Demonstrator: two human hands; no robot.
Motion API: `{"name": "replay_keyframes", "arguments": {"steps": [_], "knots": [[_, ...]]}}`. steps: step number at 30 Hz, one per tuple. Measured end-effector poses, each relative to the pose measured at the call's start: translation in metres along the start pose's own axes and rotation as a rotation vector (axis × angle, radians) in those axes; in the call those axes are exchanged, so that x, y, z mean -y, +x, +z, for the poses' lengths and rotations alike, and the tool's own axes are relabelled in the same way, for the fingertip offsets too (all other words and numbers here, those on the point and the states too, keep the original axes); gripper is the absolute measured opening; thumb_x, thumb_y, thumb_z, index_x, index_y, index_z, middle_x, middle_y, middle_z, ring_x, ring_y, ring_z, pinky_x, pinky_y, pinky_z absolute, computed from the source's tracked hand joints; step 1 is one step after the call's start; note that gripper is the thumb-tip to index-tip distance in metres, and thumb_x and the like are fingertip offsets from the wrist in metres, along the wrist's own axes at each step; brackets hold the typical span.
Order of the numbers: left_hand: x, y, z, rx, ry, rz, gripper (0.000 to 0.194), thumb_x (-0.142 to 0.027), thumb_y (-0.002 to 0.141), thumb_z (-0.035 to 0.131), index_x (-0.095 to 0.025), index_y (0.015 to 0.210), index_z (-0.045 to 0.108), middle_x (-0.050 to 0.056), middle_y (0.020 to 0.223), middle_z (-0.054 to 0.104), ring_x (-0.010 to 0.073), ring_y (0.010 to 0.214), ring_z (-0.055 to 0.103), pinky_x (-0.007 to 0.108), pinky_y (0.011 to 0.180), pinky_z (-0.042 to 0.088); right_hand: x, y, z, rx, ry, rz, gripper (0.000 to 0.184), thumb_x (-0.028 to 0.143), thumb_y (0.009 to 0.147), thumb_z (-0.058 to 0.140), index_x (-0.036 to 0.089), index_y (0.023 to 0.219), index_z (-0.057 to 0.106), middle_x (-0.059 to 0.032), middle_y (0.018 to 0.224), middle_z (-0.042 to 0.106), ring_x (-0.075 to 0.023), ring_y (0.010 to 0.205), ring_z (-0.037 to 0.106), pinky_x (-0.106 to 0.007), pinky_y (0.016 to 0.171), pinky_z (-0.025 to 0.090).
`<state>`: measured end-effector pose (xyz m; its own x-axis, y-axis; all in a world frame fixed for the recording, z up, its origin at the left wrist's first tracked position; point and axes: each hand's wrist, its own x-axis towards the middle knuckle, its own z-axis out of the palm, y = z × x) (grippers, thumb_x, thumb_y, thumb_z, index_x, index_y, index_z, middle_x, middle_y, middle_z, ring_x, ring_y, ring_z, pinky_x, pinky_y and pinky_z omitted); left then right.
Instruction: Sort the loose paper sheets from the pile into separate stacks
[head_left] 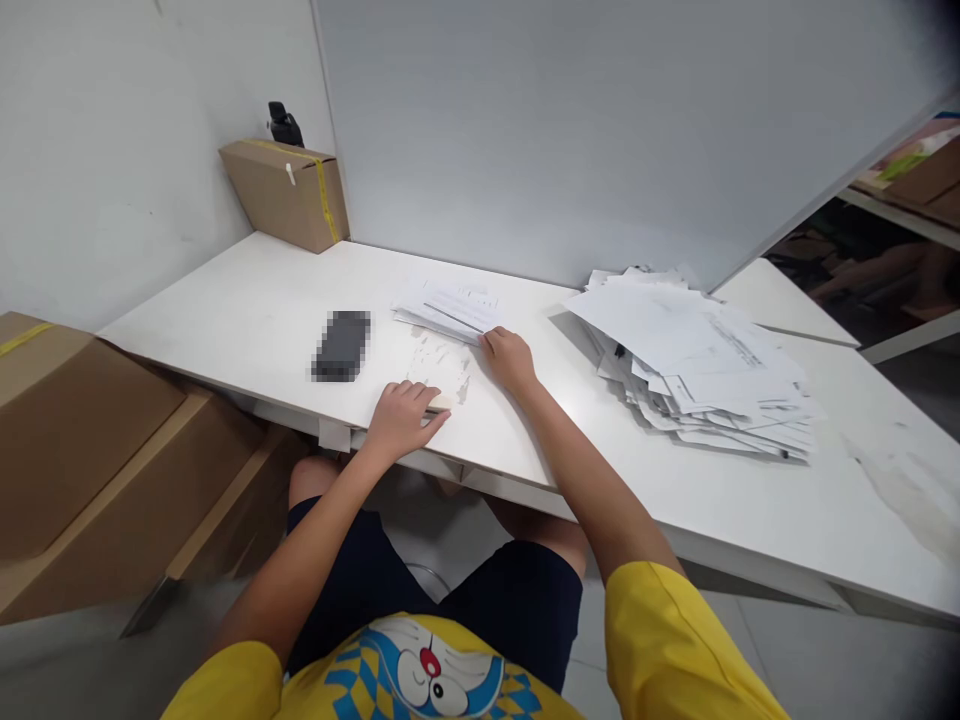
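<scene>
My left hand (pixel 403 420) rests at the table's front edge, fingers curled with the thumb below, round a small pale block-like thing (pixel 441 403) whose kind I cannot make out. My right hand (pixel 510 360) is farther forward, its fingers closed at the near right corner of a small stack of printed paper sheets (pixel 448 304). A thin dark line crosses the top sheet towards those fingers; whether it is printed or a slim object is unclear. Between the hands and the stack, the tabletop has a patch of grey marks (pixel 439 365).
A dark pixelated object (pixel 343 346) lies left of the sheets. To the right rises a large untidy paper pile (pixel 697 350). One taped cardboard box (pixel 285 195) stands at the back left; more boxes (pixel 82 430) are beside the table. A grey partition (pixel 600 130) borders the back.
</scene>
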<state>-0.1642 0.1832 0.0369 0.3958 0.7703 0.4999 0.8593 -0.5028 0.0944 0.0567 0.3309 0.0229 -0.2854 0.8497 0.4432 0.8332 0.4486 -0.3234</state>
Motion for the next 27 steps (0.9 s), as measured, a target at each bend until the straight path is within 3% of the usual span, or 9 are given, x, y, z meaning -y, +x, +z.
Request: {"name": "replay_keyframes", "arguments": {"steps": [6,9,11,13,16,19,27], "knots": [[0.000,0.000,0.000,-0.009,-0.020,-0.010,0.036,-0.044,0.096,0.050,-0.017,0.112,0.066,0.009,0.096,0.072,0.0256,0.088,0.064,0.038,0.076,0.043,-0.008,-0.010,-0.017,-0.346,0.472,0.243,0.031,0.039,0.098,0.038,0.021,0.086,0.060,-0.0051,0.088,0.065,-0.0190,0.081,0.064,-0.032,0.076,0.046],[0.000,0.000,0.000,-0.006,-0.030,-0.018,0.036,-0.045,0.097,0.050,-0.017,0.113,0.066,0.009,0.097,0.073,0.0255,0.089,0.064,0.039,0.078,0.043,-0.016,-0.012,-0.023,-0.414,0.601,0.357,0.029,0.040,0.095,0.040,0.022,0.091,0.062,-0.0044,0.088,0.068,-0.0203,0.086,0.067,-0.035,0.081,0.049],[-0.001,0.000,0.001,-0.006,-0.033,-0.023,0.037,-0.045,0.096,0.050,-0.017,0.114,0.066,0.010,0.097,0.072,0.0255,0.090,0.064,0.039,0.078,0.044,-0.022,-0.010,-0.020,-0.379,0.560,0.362,0.030,0.040,0.092,0.041,0.021,0.092,0.064,-0.0065,0.092,0.070,-0.0226,0.091,0.066,-0.039,0.086,0.049],[-0.001,0.000,0.001,-0.009,-0.026,-0.032,0.037,-0.044,0.096,0.050,-0.017,0.114,0.066,0.010,0.097,0.072,0.0260,0.090,0.064,0.039,0.078,0.044,-0.027,-0.002,-0.010,-0.273,0.489,0.264,0.031,0.037,0.090,0.043,0.020,0.101,0.066,-0.0104,0.107,0.071,-0.0251,0.102,0.064,-0.043,0.095,0.048],[-0.002,0.001,0.001,-0.004,-0.007,-0.039,0.036,-0.044,0.096,0.051,-0.016,0.113,0.066,0.010,0.096,0.072,0.0269,0.090,0.064,0.040,0.078,0.044,-0.030,0.015,0.005,-0.045,0.371,0.086,0.042,0.036,0.084,0.052,0.017,0.121,0.062,-0.0150,0.135,0.060,-0.0289,0.126,0.054,-0.047,0.110,0.040],[-0.003,0.000,0.001,0.003,0.001,-0.036,0.036,-0.044,0.096,0.049,-0.017,0.113,0.066,0.010,0.097,0.072,0.0267,0.090,0.064,0.040,0.077,0.044,-0.029,0.027,0.012,0.094,0.263,0.075,0.056,0.038,0.081,0.058,0.013,0.132,0.055,-0.0180,0.144,0.053,-0.0317,0.132,0.049,-0.047,0.113,0.038],[-0.004,-0.001,0.001,0.003,-0.012,-0.051,0.035,-0.043,0.096,0.050,-0.017,0.112,0.065,0.010,0.097,0.071,0.0257,0.090,0.063,0.039,0.077,0.044,-0.024,0.022,0.002,0.106,0.202,0.089,0.046,0.040,0.088,0.052,0.015,0.125,0.060,-0.0153,0.135,0.059,-0.0314,0.116,0.059,-0.043,0.098,0.047]]}}
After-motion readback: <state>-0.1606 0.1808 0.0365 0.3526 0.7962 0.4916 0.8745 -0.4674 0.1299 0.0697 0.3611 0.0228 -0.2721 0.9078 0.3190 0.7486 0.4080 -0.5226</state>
